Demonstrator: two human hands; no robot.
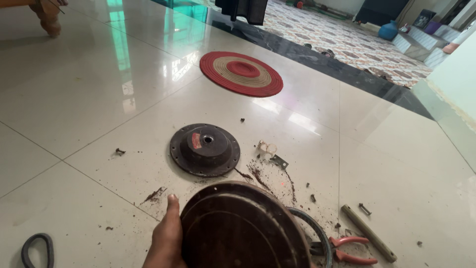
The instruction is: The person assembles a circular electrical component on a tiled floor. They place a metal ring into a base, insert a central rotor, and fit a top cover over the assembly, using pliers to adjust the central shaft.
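Left hand [166, 237] grips the edge of a round dark-brown metal cover [243, 228], thumb pressed on its rim, fingers hidden behind. Cover is dusty, ridged concentrically, held tilted above the tiled floor [74, 99]. Right hand out of sight.

round red-tan mat [241, 73], pliers [347, 249], perhaps a loose screw [119, 151]

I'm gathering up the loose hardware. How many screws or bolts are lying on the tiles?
3 clearly: one screw left of the black flanged cover, one bolt beside the wooden-handled tool, one small piece behind the cover. Other dark specks may be debris; some may be hidden under the disc.
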